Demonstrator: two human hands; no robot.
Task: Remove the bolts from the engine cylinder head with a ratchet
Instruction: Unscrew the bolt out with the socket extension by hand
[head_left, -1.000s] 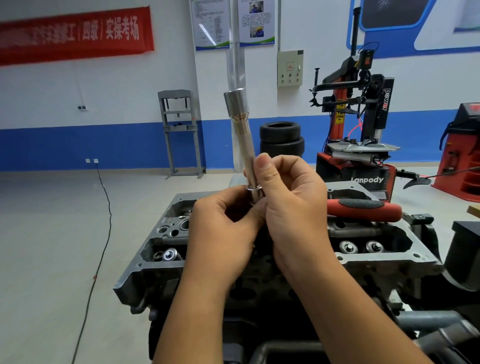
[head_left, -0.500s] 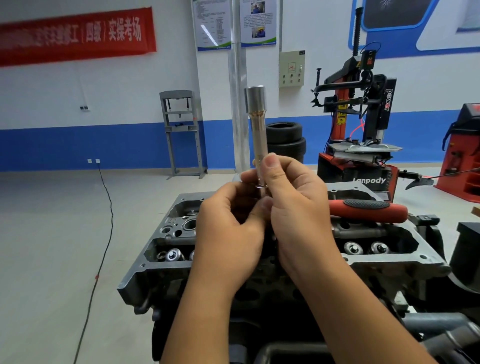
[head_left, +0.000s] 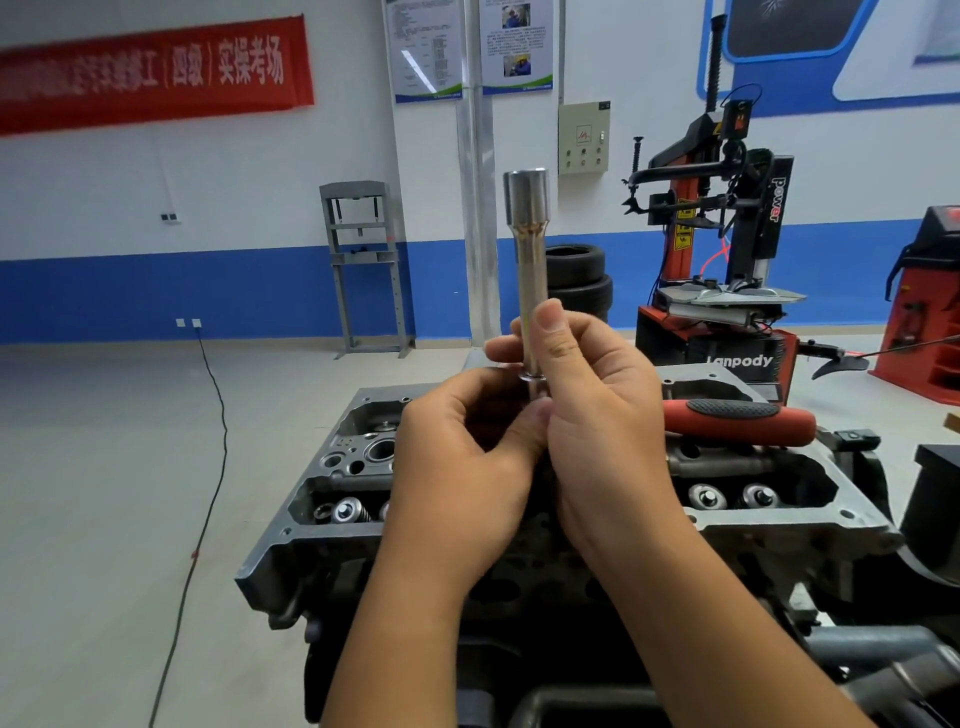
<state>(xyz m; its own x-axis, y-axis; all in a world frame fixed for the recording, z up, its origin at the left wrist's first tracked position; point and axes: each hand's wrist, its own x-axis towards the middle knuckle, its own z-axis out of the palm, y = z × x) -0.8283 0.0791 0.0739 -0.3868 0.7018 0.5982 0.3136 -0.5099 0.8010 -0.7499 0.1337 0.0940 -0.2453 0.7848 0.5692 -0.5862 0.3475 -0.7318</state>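
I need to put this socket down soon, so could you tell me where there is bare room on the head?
The flat rim of the cylinder head at its near left corner is bare. The far right is taken by the ratchet. The wells hold valve springs, and both hands fill the middle.

Red-handled ratchet atop cylinder head

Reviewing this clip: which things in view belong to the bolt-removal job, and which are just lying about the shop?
Job:
- cylinder head
- long socket, pinched upright by right hand; left hand curled at its base
- red-handled ratchet, lying on the head

Bystanders:
- tyre changer
- stacked tyres
- shop press
- floor cable
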